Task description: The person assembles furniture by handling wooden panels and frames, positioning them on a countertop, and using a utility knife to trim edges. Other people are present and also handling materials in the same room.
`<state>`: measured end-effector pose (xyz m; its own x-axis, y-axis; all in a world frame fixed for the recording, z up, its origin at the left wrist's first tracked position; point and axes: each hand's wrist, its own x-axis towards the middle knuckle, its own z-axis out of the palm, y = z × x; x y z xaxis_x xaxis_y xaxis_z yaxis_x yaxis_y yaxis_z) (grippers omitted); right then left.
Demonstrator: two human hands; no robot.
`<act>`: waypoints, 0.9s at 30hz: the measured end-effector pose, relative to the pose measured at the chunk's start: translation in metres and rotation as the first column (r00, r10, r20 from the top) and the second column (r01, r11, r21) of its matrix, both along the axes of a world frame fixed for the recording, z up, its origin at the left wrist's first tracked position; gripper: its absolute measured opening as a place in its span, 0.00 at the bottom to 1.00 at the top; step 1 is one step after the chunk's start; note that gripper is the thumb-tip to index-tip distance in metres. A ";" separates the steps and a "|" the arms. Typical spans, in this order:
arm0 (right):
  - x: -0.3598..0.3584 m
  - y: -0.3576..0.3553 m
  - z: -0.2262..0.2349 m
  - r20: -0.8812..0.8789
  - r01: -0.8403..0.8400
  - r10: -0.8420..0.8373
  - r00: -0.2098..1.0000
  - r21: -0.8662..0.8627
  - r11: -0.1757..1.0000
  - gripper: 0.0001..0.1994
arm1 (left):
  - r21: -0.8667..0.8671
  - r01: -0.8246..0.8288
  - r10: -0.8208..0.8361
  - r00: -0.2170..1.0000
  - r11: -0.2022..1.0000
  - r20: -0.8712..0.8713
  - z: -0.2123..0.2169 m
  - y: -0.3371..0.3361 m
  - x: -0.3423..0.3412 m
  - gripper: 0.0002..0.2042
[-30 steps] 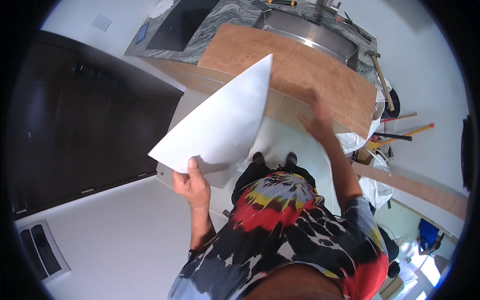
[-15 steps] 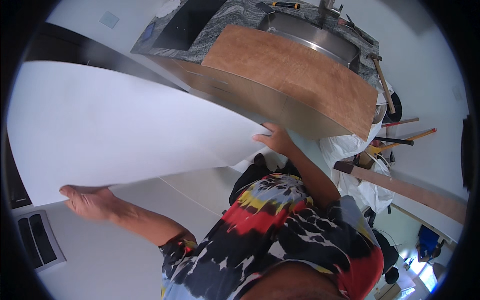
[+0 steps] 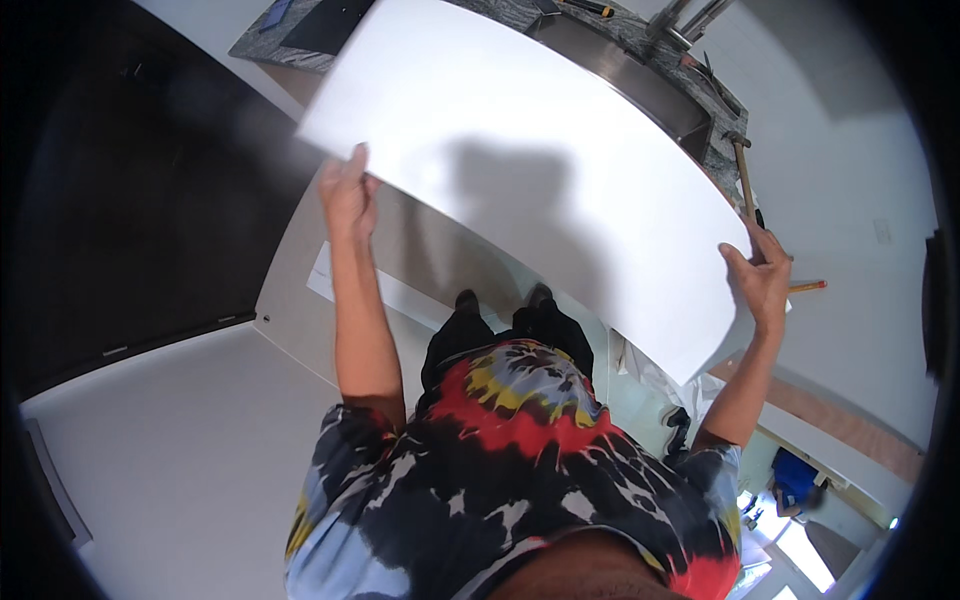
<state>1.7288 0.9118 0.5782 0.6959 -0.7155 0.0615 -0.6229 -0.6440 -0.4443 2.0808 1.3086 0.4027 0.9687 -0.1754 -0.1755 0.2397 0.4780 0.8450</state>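
Both hands, left hand [image 3: 347, 192] and right hand [image 3: 762, 280], grip white panel [image 3: 530, 170] edges.

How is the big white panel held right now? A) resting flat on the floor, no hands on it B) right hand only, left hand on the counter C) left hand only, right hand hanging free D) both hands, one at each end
D: the left hand grips one end of the white panel and the right hand grips the opposite end, holding it up above the floor.

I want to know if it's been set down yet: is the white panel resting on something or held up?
Held up: the white panel is gripped at opposite edges by the left hand and right hand.
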 end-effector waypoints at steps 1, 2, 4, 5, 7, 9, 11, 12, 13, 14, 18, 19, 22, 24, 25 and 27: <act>-0.004 -0.005 0.006 -0.030 0.038 -0.039 0.999 -0.005 0.999 0.27 | 0.020 0.010 -0.009 1.000 1.000 -0.022 0.004 -0.023 -0.003 0.16; -0.006 -0.013 0.009 -0.052 0.062 -0.062 0.997 -0.008 0.998 0.27 | 0.033 0.006 -0.006 1.000 0.999 -0.009 -0.004 -0.037 -0.001 0.18; -0.026 -0.041 -0.004 0.031 -0.020 0.021 0.999 -0.046 0.999 0.28 | 0.216 0.028 -0.019 0.999 0.976 -0.046 -0.001 -0.066 -0.005 0.18; -0.030 -0.048 -0.004 0.001 -0.016 0.016 1.000 -0.057 0.998 0.28 | 0.213 0.019 -0.010 0.999 0.977 -0.047 0.003 -0.077 -0.010 0.17; -0.032 -0.054 -0.002 -0.048 0.005 -0.008 0.999 -0.063 0.998 0.28 | 0.210 0.000 0.011 0.999 0.978 -0.050 0.010 -0.089 -0.017 0.14; -0.031 -0.062 0.007 -0.089 0.040 -0.046 0.995 -0.062 0.997 0.28 | 0.188 0.005 0.012 0.996 0.982 -0.090 0.000 -0.094 -0.014 0.11; -0.033 -0.078 0.003 -0.013 -0.035 0.034 0.999 -0.083 0.996 0.28 | 0.129 0.018 -0.001 0.991 0.991 -0.131 -0.009 -0.097 -0.009 0.08; -0.033 -0.083 0.003 0.023 -0.073 0.075 0.997 -0.094 0.993 0.28 | 0.144 0.026 -0.007 0.991 0.989 -0.135 -0.013 -0.097 -0.008 0.09; -0.033 -0.084 0.004 0.002 -0.055 0.056 0.998 -0.085 0.995 0.28 | 0.159 0.035 -0.013 0.990 0.987 -0.139 -0.017 -0.095 -0.006 0.09; -0.029 -0.084 0.009 -0.016 -0.039 0.037 0.999 -0.083 0.996 0.28 | 0.169 0.042 -0.018 0.990 0.985 -0.141 -0.019 -0.094 -0.002 0.10; -0.024 -0.075 0.018 0.066 -0.075 0.081 0.994 -0.098 0.992 0.27 | 0.107 -0.152 0.163 0.981 0.983 -0.101 -0.021 -0.098 0.006 0.18; -0.019 -0.070 0.020 0.072 -0.075 0.081 0.994 -0.087 0.993 0.27 | 0.095 -0.161 0.170 0.980 0.982 -0.100 -0.019 -0.093 0.009 0.18; -0.006 -0.052 0.036 0.046 -0.051 0.056 0.997 -0.119 0.992 0.27 | 0.073 -0.149 0.156 0.982 0.986 -0.110 -0.018 -0.086 0.017 0.17; 0.004 -0.032 0.045 -0.041 -0.026 0.017 0.999 -0.206 0.978 0.28 | 0.103 -0.109 0.123 0.982 0.989 -0.145 -0.020 -0.078 0.023 0.17; 0.008 -0.029 0.049 -0.040 -0.051 0.043 0.998 -0.218 0.975 0.28 | 0.124 -0.122 0.142 0.976 0.985 -0.162 -0.022 -0.073 0.023 0.17; 0.014 -0.023 0.055 -0.028 -0.083 0.079 0.996 -0.250 0.965 0.28 | 0.158 -0.134 0.163 0.969 0.978 -0.186 -0.021 -0.067 0.027 0.16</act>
<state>1.7430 0.8886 0.6329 0.7536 -0.6197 0.2194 -0.5700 -0.7822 -0.2515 2.1077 1.2413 0.3815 0.9256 0.0089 -0.3783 0.3438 0.3983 0.8504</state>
